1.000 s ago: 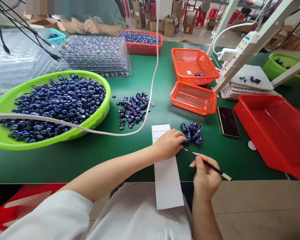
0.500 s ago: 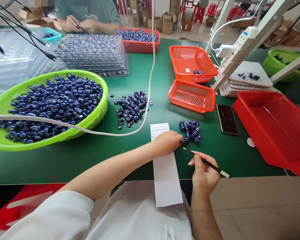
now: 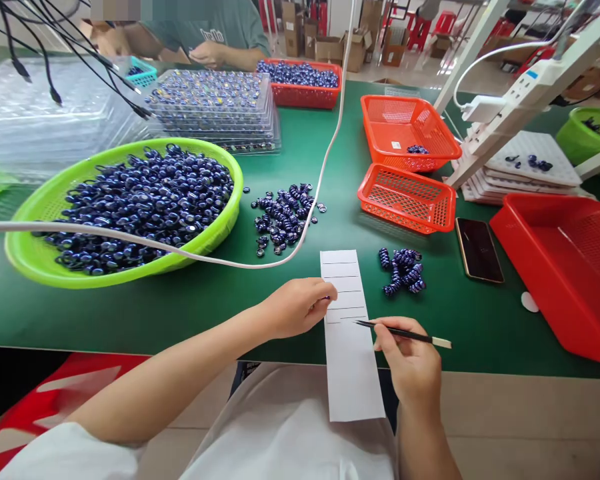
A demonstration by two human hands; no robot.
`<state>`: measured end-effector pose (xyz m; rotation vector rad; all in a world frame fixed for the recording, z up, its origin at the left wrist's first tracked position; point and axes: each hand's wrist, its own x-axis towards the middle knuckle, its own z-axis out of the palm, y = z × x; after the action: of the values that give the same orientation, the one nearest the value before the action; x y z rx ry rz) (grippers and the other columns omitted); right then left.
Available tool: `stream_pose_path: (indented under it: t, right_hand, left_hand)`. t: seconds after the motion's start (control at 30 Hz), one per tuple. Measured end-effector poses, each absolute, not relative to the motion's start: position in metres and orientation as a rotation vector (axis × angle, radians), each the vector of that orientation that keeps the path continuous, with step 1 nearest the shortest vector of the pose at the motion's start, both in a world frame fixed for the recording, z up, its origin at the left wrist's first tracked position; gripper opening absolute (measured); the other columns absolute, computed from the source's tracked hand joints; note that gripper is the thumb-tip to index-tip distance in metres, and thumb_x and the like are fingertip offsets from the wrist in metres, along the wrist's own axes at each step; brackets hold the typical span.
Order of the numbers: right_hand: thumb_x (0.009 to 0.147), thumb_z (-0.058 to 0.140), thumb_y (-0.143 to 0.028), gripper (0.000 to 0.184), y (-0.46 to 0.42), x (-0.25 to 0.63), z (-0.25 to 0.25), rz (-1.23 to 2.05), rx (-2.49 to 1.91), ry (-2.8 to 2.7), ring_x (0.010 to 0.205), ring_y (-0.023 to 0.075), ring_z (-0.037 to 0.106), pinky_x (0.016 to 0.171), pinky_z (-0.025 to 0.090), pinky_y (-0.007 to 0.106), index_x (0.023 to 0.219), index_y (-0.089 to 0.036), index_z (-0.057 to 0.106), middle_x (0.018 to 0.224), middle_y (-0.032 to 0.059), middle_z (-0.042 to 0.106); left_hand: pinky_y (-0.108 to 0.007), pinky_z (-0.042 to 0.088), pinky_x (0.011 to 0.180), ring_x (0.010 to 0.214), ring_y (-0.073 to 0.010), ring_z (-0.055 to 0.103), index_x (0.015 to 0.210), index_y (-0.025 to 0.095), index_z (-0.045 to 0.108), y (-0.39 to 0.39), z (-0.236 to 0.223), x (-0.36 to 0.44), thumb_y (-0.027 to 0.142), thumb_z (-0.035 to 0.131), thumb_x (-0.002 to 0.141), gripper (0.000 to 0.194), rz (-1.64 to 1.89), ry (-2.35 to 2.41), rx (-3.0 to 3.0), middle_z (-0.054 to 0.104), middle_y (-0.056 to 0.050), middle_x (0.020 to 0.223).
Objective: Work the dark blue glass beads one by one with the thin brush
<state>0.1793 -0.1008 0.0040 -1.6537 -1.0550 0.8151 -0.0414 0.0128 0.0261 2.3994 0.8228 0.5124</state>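
My left hand (image 3: 300, 307) is closed in a pinch over the left edge of a white paper strip (image 3: 355, 380). A tiny dark spot shows at its fingertips, but what they hold is too hidden to name. Black tweezers (image 3: 405, 333) with a pale end are gripped in my right hand (image 3: 413, 360), their tips over the strip near its printed lines. The strip lies partly on the table and hangs over its front edge. Right of it rests a small pile of stacked shiny dark-blue ring-like pieces (image 3: 403, 272), apart from both hands.
A green basket (image 3: 237, 193) full of looped dark-blue pieces stands left, beside a loose pile (image 3: 285, 217). A white cable (image 3: 260, 265) crosses in front. Orange baskets (image 3: 405, 200), a phone (image 3: 480, 250) and a red bin (image 3: 555, 280) lie right. A co-worker (image 3: 205, 33) sits opposite.
My left hand has moved left from the small dark-blue pile to the strip's left edge. The tweezers have shifted to point left over the strip. The view has turned slightly left.
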Motion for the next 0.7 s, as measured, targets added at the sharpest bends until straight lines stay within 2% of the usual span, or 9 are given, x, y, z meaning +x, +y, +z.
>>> stream_pose_path:
  t: [0.13, 0.27, 0.7]
  right_hand:
    - [0.086, 0.069, -0.044, 0.025, -0.094, 0.164, 0.001, 0.813, -1.740, -1.181, 0.055, 0.0140, 0.061, 0.050, 0.045, 0.023, 0.090, -0.020, 0.068, 0.060, -0.0015, 0.063]
    - [0.086, 0.069, -0.045, 0.026, -0.091, 0.163, -0.004, 0.797, -1.755, -1.187, 0.055, 0.0139, 0.060, 0.050, 0.046, 0.023, 0.091, -0.019, 0.067, 0.062, -0.0013, 0.064]
    - [0.085, 0.072, -0.042, 0.024, -0.096, 0.168, -0.001, 0.787, -1.730, -1.167, 0.053, 0.0130, 0.059, 0.048, 0.045, 0.022, 0.087, -0.019, 0.070, 0.062, -0.0012, 0.063]
  left_hand:
    - [-0.024, 0.043, 0.062, 0.071, -0.0151, 0.060, 0.100, 0.019, 0.070, 0.011, 0.023, -0.048, 0.007, 0.049, 0.082, 0.030, 0.404, 0.670, 2.487, 0.065, -0.004, 0.084]
    - [-0.028, 0.044, 0.062, 0.070, -0.0176, 0.059, 0.105, 0.025, 0.074, 0.012, 0.018, -0.052, 0.010, 0.053, 0.082, 0.034, 0.321, 0.543, 2.595, 0.063, -0.004, 0.077]
    - [-0.032, 0.039, 0.055, 0.066, -0.0189, 0.054, 0.099, 0.024, 0.077, 0.011, 0.020, -0.051, 0.015, 0.054, 0.086, 0.028, 0.254, 0.521, 2.686, 0.062, -0.005, 0.075]
